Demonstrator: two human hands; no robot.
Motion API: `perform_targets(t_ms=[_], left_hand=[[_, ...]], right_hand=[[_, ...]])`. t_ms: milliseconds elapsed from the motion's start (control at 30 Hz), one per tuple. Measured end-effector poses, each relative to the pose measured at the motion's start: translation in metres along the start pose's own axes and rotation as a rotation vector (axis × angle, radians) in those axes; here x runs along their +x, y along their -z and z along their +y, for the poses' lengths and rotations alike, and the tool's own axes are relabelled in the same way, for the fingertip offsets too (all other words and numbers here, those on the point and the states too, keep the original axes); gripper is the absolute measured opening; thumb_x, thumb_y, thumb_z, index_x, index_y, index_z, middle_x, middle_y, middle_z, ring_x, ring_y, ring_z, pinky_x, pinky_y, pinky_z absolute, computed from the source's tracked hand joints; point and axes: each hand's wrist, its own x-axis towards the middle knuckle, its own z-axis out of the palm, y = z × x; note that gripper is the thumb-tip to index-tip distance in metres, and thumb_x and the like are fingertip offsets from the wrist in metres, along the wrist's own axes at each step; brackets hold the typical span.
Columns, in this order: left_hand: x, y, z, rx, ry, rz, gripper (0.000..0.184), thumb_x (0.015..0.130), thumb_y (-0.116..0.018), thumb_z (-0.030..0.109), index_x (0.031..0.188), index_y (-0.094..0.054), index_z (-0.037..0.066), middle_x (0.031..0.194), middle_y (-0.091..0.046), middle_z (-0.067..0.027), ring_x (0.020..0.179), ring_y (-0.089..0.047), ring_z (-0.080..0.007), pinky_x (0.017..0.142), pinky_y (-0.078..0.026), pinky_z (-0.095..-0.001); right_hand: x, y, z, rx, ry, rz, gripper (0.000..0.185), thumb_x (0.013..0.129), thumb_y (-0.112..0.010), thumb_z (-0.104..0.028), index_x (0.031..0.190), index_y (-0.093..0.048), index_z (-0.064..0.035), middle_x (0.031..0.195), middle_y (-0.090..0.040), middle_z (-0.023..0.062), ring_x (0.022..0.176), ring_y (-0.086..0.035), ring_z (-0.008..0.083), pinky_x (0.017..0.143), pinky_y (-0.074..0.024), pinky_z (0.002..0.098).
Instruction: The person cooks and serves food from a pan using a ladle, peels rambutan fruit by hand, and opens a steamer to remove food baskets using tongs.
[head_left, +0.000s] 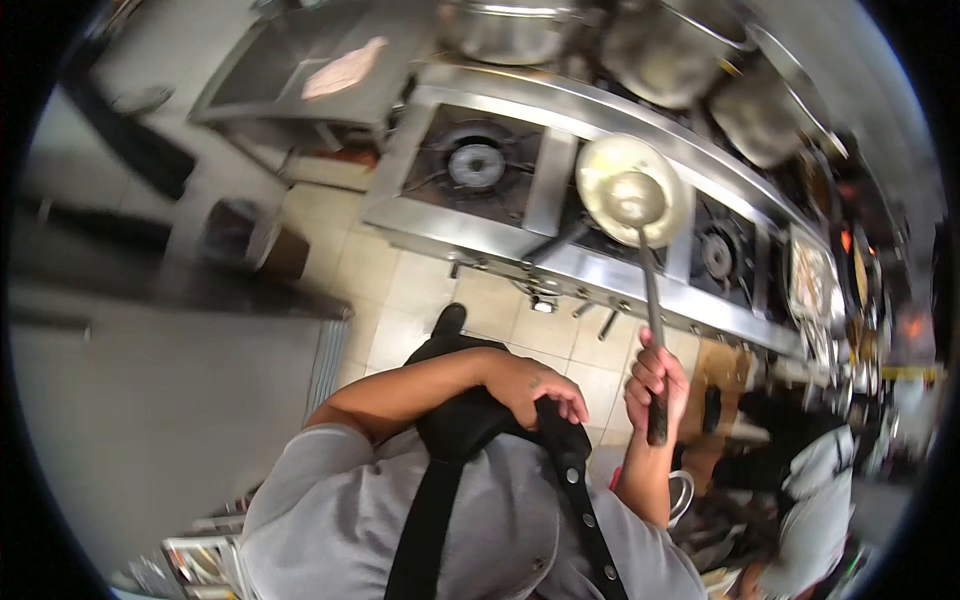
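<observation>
My right hand (657,383) is wrapped round the dark handle of a long ladle (650,290). The ladle's round bowl rests in or just over a pan (600,195) with pale contents, on the middle part of the stove. The pan's dark handle points down and left, untouched. My left hand (540,388) lies against the black apron (480,425) at my waist, its fingers bent over the edge of the cloth; whether it grips the cloth is unclear.
The steel stove (543,180) has burners left and right of the pan. Large pots (670,55) stand behind it. A pink cloth (345,70) lies on the steel counter at the back left. Another person (820,500) is at the lower right. A bin (235,235) stands left.
</observation>
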Motion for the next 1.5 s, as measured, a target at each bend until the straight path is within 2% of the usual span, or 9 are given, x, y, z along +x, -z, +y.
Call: perform_targets(t_ms=[267,700,900,1033,1100,1167,1267,1367,1500], left_hand=[[-0.010,-0.008,-0.012,0.011,-0.117,0.173,0.070,0.062,-0.072,0.007,0.129,-0.051,0.001,0.119,-0.057,-0.0098,0.109,-0.053,-0.0198,0.098,-0.040,-0.0337],[-0.213,-0.011,0.023,0.142,-0.127,0.433,0.071,0.063,-0.070,0.010,0.130,-0.049,0.003,0.121,-0.055,-0.0106,0.112,-0.052,-0.0218,0.100,-0.038,-0.0362],[-0.301,-0.043,0.027,0.193,-0.211,0.634,0.074,0.059,-0.067,0.006,0.131,-0.047,0.001,0.125,-0.050,-0.0125,0.117,-0.048,-0.0235,0.105,-0.036,-0.0362],[-0.339,-0.070,0.027,0.244,-0.243,0.797,0.077,0.058,-0.066,0.008,0.131,-0.047,0.000,0.130,-0.047,-0.0122,0.122,-0.044,-0.0248,0.109,-0.031,-0.0364],[-0.352,-0.079,0.030,0.245,-0.221,0.852,0.078,0.056,-0.066,0.008,0.132,-0.047,0.001,0.133,-0.046,-0.0129,0.128,-0.040,-0.0261,0.111,-0.027,-0.0374],[-0.361,-0.087,0.028,0.250,-0.227,0.913,0.079,0.056,-0.065,0.008,0.132,-0.047,0.001,0.135,-0.045,-0.0132,0.130,-0.039,-0.0264,0.112,-0.025,-0.0377],[-0.372,-0.098,0.033,0.320,-0.272,0.993,0.074,0.059,-0.065,0.004,0.132,-0.048,0.004,0.127,-0.049,-0.0092,0.119,-0.046,-0.0216,0.107,-0.033,-0.0337],[-0.376,-0.104,0.036,0.315,-0.267,1.028,0.075,0.059,-0.066,0.003,0.132,-0.049,0.004,0.127,-0.049,-0.0093,0.119,-0.046,-0.0219,0.107,-0.034,-0.0340],[-0.377,-0.103,0.038,0.271,-0.276,1.020,0.076,0.058,-0.067,0.003,0.132,-0.048,0.004,0.129,-0.048,-0.0100,0.119,-0.046,-0.0223,0.107,-0.034,-0.0347]], right_hand=[[0.012,-0.069,0.014,-0.034,-0.230,-0.106,0.046,0.099,-0.036,-0.014,0.138,-0.030,0.0103,0.077,-0.049,0.0055,0.058,-0.050,0.0133,0.045,-0.0444,0.0296],[0.147,-0.167,0.208,-0.015,-0.713,-0.171,0.043,0.098,-0.040,-0.015,0.132,-0.039,0.0112,0.076,-0.051,0.0025,0.059,-0.051,0.0111,0.047,-0.0438,0.0287],[0.239,-0.196,0.336,-0.363,-0.828,-0.223,0.032,0.094,-0.051,-0.015,0.119,-0.053,0.0050,0.066,-0.050,-0.0029,0.052,-0.046,0.0070,0.042,-0.0376,0.0247],[0.300,-0.220,0.443,-0.964,-0.825,-0.263,0.018,0.087,-0.062,-0.018,0.081,-0.057,-0.0030,0.062,-0.052,-0.0012,0.049,-0.045,0.0094,0.043,-0.0377,0.0272],[0.316,-0.224,0.502,-1.108,-0.648,-0.363,0.012,0.088,-0.061,-0.015,0.092,-0.059,-0.0045,0.060,-0.049,-0.0033,0.046,-0.045,0.0092,0.041,-0.0367,0.0229],[0.339,-0.221,0.548,-1.278,-0.585,-0.499,0.008,0.086,-0.061,-0.012,0.087,-0.059,-0.0045,0.061,-0.052,-0.0015,0.046,-0.047,0.0088,0.041,-0.0387,0.0236],[0.345,-0.230,0.584,-1.536,-0.406,-0.641,0.007,0.086,-0.060,-0.011,0.087,-0.059,-0.0035,0.062,-0.053,-0.0004,0.047,-0.049,0.0078,0.043,-0.0404,0.0239],[0.352,-0.233,0.602,-1.417,-0.459,-0.597,0.011,0.086,-0.060,-0.011,0.092,-0.057,-0.0021,0.063,-0.052,-0.0007,0.048,-0.048,0.0078,0.044,-0.0402,0.0246],[0.351,-0.238,0.579,-0.584,-0.921,-0.480,0.023,0.088,-0.058,-0.012,0.106,-0.054,0.0022,0.065,-0.051,-0.0019,0.053,-0.049,0.0081,0.044,-0.0394,0.0234]])
